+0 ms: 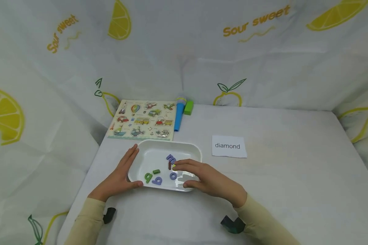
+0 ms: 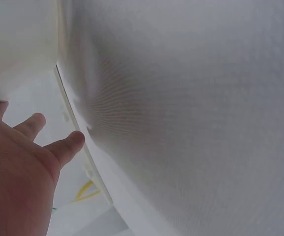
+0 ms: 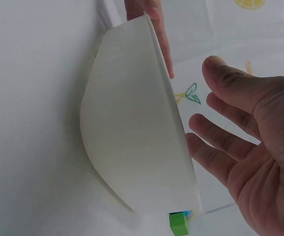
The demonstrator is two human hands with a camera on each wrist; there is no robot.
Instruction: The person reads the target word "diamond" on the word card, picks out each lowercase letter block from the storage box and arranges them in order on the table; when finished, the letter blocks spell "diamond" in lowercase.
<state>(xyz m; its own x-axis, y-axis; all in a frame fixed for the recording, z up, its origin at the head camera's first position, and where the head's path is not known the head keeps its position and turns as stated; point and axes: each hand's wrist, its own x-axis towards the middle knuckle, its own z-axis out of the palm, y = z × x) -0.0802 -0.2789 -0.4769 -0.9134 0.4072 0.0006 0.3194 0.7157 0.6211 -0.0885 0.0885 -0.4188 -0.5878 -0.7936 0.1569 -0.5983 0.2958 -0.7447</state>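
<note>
A white tray (image 1: pixel 153 146) holds several small letter pieces: a purple m (image 1: pixel 170 158), a thin brown piece (image 1: pixel 169 165), a purple ring-shaped letter (image 1: pixel 173 176), another purple letter (image 1: pixel 157 181), a green letter (image 1: pixel 148 177) and a short green piece (image 1: pixel 156 172). A yellow bit beside the m is mostly covered by fingers. My left hand (image 1: pixel 119 177) rests against the tray's left end, fingers straight and thumb at the front rim. Over the tray's right part hovers my right hand (image 1: pixel 205 178), fingers and thumb spread apart; the right wrist view shows nothing between them.
A card reading "diamond" (image 1: pixel 229 146) lies right of the tray. Behind it sit a picture puzzle board (image 1: pixel 144 120), a blue toy microphone (image 1: pixel 179 117) and a green block (image 1: pixel 188 108). A printed cloth hangs behind and left of the table.
</note>
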